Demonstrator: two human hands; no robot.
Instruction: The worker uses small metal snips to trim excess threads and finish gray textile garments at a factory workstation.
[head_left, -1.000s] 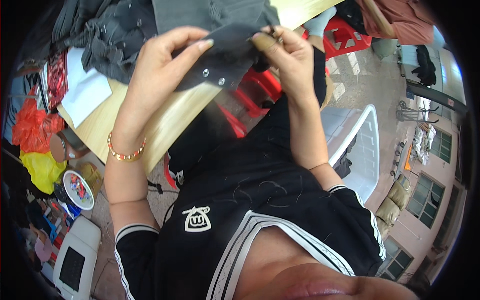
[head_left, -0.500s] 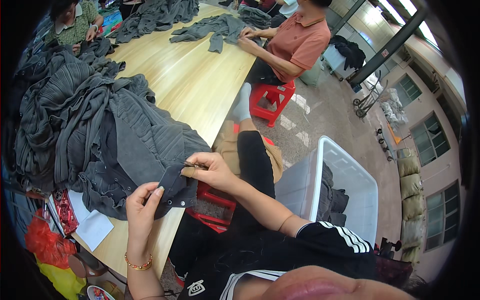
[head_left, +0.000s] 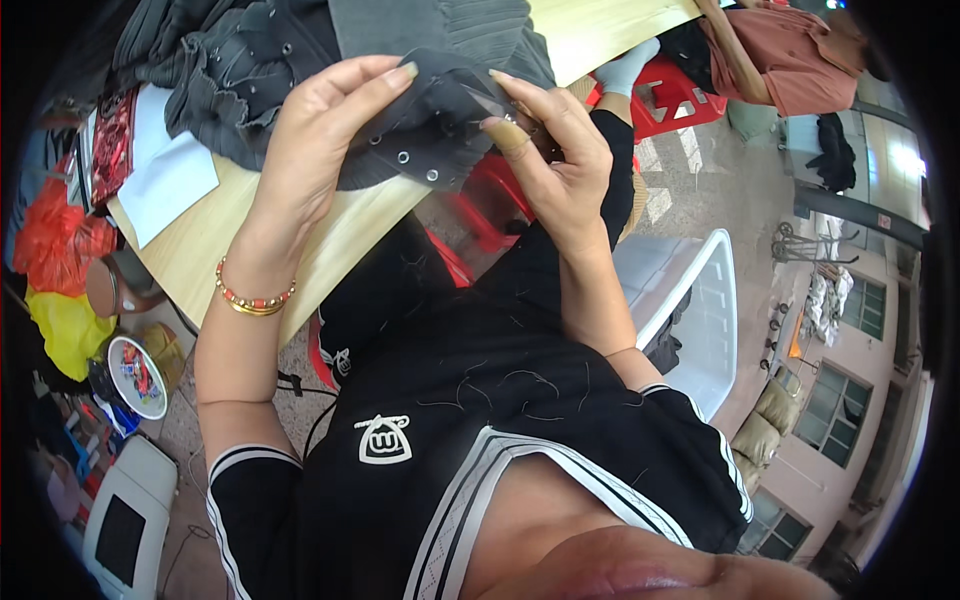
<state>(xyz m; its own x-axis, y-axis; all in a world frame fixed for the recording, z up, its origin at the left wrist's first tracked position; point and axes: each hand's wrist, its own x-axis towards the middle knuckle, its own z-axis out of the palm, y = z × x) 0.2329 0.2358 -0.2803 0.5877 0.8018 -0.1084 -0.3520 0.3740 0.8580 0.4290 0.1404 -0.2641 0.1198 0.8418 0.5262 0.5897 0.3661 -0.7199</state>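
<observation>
My left hand (head_left: 320,130) is closed, pinching the edge of a dark grey garment (head_left: 425,115) between thumb and fingers. Small metal eyelets or snaps run along the cloth's lower edge. To the right of it, my right hand (head_left: 570,160) is closed around small thread snips (head_left: 490,104), mostly hidden by the fingers, with pointed blades against the cloth. A tan cover sits on the right thumb. Behind my hands, a heap of ribbed grey garments (head_left: 225,85) lies on the wooden table (head_left: 330,235).
White paper (head_left: 175,190) and a red patterned item (head_left: 110,145) lie at the table's left. Below are red and yellow bags (head_left: 65,325) and a small bucket (head_left: 140,375). A white bin (head_left: 715,310) holding dark cloth stands right; a co-worker (head_left: 790,55) sits beyond by a red stool (head_left: 665,95).
The view has tilted down, showing more of my torso. Both hands appear larger and higher in the picture, with the garment edge raised between them. My right thumb and forefinger have spread further apart.
</observation>
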